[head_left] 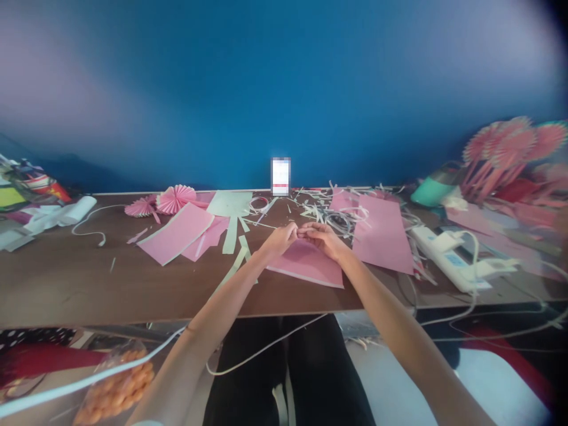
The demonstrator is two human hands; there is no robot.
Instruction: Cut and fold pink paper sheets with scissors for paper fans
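Just above a pink paper sheet (pixel 306 263) with a pale strip along its near edge, my two hands meet fingertip to fingertip. My left hand (pixel 283 238) is closed in a pinch. Opposite it, my right hand (pixel 323 236) has its fingers curled and its fingertips drawn together. Anything between the fingers is too small or hidden to name. The sheet's far side is covered by my hands. More pink paper lies nearby: a sheet (pixel 382 234) to the right and another (pixel 180 234) to the left.
Paper scraps (pixel 310 207) and a loop of cable (pixel 339 222) lie behind my hands. A phone (pixel 280 176) leans against the wall. Pleated pink rosettes (pixel 176 199) sit at left, more (pixel 515 142) stand at right. A power strip (pixel 446 257) with trailing cords lies near the right edge.
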